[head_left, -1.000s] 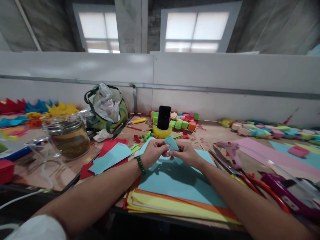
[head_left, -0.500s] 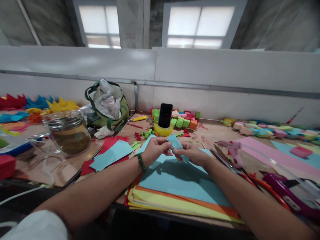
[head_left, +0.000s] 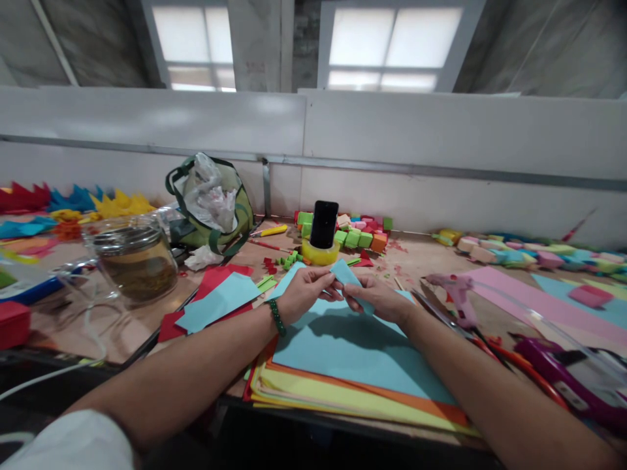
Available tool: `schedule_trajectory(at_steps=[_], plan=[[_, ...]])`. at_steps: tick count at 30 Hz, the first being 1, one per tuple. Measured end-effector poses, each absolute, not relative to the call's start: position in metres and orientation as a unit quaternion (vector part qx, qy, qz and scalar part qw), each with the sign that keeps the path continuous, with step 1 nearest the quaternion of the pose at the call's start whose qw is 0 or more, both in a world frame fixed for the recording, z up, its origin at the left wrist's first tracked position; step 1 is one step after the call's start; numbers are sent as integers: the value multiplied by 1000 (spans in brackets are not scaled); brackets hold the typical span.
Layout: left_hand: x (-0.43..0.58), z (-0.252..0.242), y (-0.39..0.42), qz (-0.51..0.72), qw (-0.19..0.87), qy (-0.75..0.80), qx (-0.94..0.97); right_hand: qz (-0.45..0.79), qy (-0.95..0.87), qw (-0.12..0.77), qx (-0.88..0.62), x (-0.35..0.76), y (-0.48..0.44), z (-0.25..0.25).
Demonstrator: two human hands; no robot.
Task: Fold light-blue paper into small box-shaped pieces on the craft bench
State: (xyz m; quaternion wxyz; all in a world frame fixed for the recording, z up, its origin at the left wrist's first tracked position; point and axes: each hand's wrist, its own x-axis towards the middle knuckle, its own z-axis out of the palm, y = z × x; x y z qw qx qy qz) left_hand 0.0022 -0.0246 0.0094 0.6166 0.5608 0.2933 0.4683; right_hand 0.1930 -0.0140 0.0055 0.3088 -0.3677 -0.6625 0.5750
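A small folded strip of light blue paper [head_left: 351, 281] is held up between my two hands. My left hand [head_left: 304, 294], with a green bead bracelet [head_left: 277, 318] at the wrist, pinches its left edge between thumb and fingers. On the other side, my right hand [head_left: 375, 297] grips the lower right part, thumb on top. Below both hands lies a stack of coloured sheets, the top one a light blue sheet [head_left: 353, 365]. Blue paper offcuts [head_left: 220, 301] rest on red paper to the left.
Behind my hands a phone [head_left: 324, 225] leans upright in a yellow tape roll [head_left: 320, 253]. A glass jar [head_left: 137, 264] and a green bag [head_left: 235, 215] stand left. Right are scissors [head_left: 448, 320], a pink glue gun [head_left: 458, 297] and a purple tool [head_left: 563, 382].
The blue strip has tilted slightly and now looks narrower. My right thumb has shifted up along it, and the left fingers have moved a little on its edge.
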Motion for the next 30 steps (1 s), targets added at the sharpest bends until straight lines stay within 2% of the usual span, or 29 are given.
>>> schedule_trajectory(at_steps=[18, 30], plan=[[5, 4, -21, 465, 595, 335, 563, 585, -644, 296, -394, 191, -14, 5], [4, 4, -21, 478, 578, 345, 564, 549, -660, 312, -408, 187, -16, 5]])
